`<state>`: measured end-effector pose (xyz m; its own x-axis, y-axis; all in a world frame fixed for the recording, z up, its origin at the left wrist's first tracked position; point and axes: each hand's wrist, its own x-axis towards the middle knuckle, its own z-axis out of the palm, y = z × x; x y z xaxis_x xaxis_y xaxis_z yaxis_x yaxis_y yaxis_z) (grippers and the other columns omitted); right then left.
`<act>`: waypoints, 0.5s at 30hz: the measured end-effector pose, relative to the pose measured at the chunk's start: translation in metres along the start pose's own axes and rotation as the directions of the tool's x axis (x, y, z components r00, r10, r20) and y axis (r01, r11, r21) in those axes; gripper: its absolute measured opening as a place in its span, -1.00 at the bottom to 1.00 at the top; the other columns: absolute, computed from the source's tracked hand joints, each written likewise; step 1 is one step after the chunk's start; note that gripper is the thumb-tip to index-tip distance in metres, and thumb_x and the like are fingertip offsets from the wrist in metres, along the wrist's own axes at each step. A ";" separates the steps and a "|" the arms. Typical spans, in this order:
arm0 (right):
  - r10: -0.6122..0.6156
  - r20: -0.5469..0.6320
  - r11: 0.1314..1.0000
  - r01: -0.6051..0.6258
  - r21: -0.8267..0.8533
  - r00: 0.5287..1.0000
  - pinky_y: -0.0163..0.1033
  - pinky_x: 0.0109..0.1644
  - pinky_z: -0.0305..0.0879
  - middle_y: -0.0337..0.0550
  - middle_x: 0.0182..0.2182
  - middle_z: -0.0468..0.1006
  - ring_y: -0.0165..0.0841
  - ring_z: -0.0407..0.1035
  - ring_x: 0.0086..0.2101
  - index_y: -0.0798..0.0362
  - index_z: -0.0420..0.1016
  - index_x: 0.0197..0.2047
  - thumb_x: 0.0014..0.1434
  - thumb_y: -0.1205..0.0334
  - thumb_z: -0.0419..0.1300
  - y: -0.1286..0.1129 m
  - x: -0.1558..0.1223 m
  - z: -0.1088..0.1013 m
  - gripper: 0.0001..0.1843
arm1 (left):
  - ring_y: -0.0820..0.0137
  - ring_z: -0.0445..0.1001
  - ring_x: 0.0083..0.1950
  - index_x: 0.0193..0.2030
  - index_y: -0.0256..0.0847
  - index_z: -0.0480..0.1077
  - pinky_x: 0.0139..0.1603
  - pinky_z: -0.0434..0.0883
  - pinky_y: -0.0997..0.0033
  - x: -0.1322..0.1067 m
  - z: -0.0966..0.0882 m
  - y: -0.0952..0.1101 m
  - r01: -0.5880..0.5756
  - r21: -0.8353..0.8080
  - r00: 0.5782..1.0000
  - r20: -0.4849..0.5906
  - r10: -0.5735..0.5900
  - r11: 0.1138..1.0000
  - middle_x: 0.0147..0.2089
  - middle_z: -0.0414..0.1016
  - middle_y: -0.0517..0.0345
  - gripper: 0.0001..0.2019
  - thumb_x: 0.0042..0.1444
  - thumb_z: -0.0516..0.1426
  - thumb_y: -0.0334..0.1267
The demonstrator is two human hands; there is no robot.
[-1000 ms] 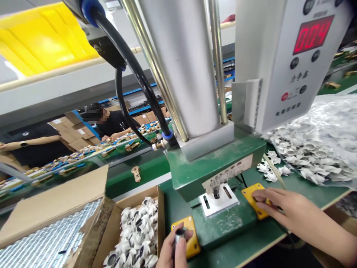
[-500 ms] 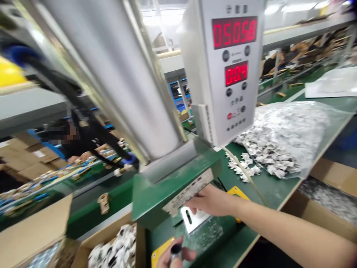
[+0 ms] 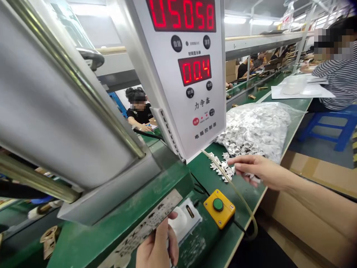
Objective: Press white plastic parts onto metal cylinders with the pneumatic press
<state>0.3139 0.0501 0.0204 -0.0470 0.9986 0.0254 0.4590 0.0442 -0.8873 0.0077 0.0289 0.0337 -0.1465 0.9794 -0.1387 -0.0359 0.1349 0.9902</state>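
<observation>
My left hand (image 3: 158, 243) is curled at the front of the green press, its fingertips beside a white rounded piece on the metal plate (image 3: 189, 219). Whatever the fingers close round is mostly hidden. My right hand (image 3: 255, 169) reaches over the table with fingers stretched and apart, its fingertips at a small heap of white pronged pieces (image 3: 223, 167). Behind it lies a clear plastic bag (image 3: 259, 119) full of the same pieces. The green press body (image 3: 134, 208) stands above my left hand, partly covering it.
A white control box (image 3: 192, 111) with red digits rises over the press. A yellow box with a green button (image 3: 218, 204) sits between my hands, with a pale hose (image 3: 240, 193) beside it. Cardboard (image 3: 301, 219) stands below the table edge. A person in stripes (image 3: 340, 74) sits at right.
My right hand has left the metal plate and moved to the white heap. My left hand, earlier holding a short metal tube low in front, has come up to the plate. The view has swung right.
</observation>
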 end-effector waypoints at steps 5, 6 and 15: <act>-0.148 -0.126 0.758 0.031 -0.651 0.981 -0.13 -0.16 0.31 -0.04 -0.14 0.51 -0.15 0.41 -0.16 -0.01 0.53 -0.13 0.25 0.20 -0.05 0.051 0.028 -0.026 -0.67 | 0.58 0.04 -0.74 -0.26 -0.13 0.34 -0.71 0.06 0.62 0.007 0.007 -0.001 -0.010 -0.108 0.999 0.029 0.013 0.994 -0.80 0.12 0.43 -0.60 -0.05 0.19 0.14; -0.139 -0.106 0.736 0.031 -0.677 0.985 -0.13 -0.18 0.31 -0.02 -0.19 0.53 -0.15 0.43 -0.20 0.00 0.54 -0.16 0.23 0.22 -0.04 0.059 0.032 -0.024 -0.68 | 0.58 0.03 -0.74 -0.26 -0.13 0.34 -0.71 0.04 0.63 0.006 0.007 -0.001 -0.011 -0.122 0.999 0.034 0.015 0.992 -0.79 0.12 0.43 -0.62 -0.04 0.19 0.12; -0.122 0.023 0.681 0.100 -0.725 0.992 -0.23 -0.34 0.22 -0.05 -0.39 0.56 -0.20 0.46 -0.36 0.03 0.54 -0.31 0.16 0.28 0.05 0.087 0.051 -0.007 -0.78 | 0.61 -0.02 -0.72 -0.42 -0.24 0.36 -0.71 -0.01 0.61 0.000 0.013 -0.001 0.090 -0.374 0.977 0.214 -0.008 0.923 -0.75 0.09 0.37 -0.71 0.12 0.13 -0.04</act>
<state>0.3581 0.1055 -0.0523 -0.1229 0.9848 0.1227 0.9514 0.1521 -0.2678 0.0206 0.0304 0.0325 0.0690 0.9877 -0.1405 -0.4155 0.1565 0.8960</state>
